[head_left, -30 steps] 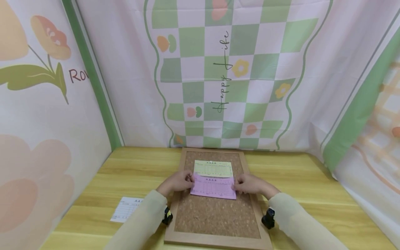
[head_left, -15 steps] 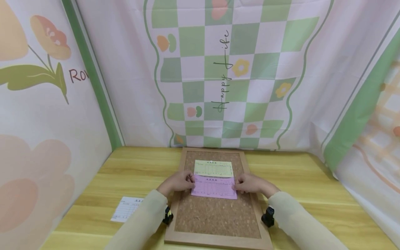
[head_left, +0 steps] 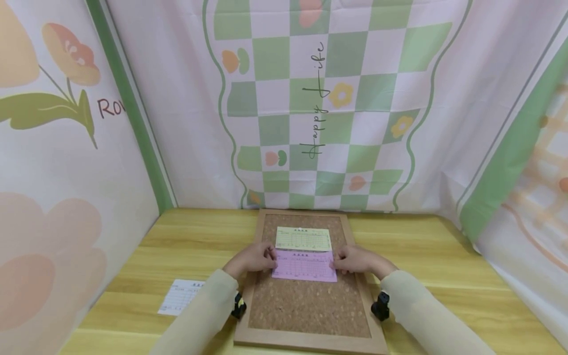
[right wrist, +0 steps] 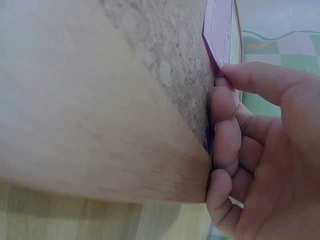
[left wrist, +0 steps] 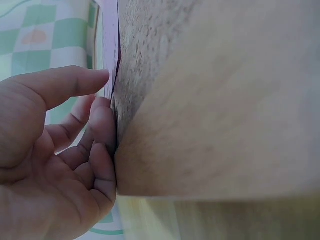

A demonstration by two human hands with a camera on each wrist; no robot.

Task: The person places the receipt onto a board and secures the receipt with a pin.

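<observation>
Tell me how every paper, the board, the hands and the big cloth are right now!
Pink slip: held at both side edges, over the cork.
Yellow slip: on the cork, untouched by the hands.
White slip: on the table, partly hidden by the left sleeve.
Corkboard: lying on the table.
Left hand: pinching pink slip's left edge.
Right hand: pinching its right edge.
Cloth: hanging, slightly creased.

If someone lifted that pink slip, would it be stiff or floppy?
The pink slip would probably bend or flop, since its edge looks thin in the right wrist view. It is likely light for its size, as it looks like printed paper. Being flat, it should slide rather than roll, though the grainy corkboard might cause some drag.
</observation>
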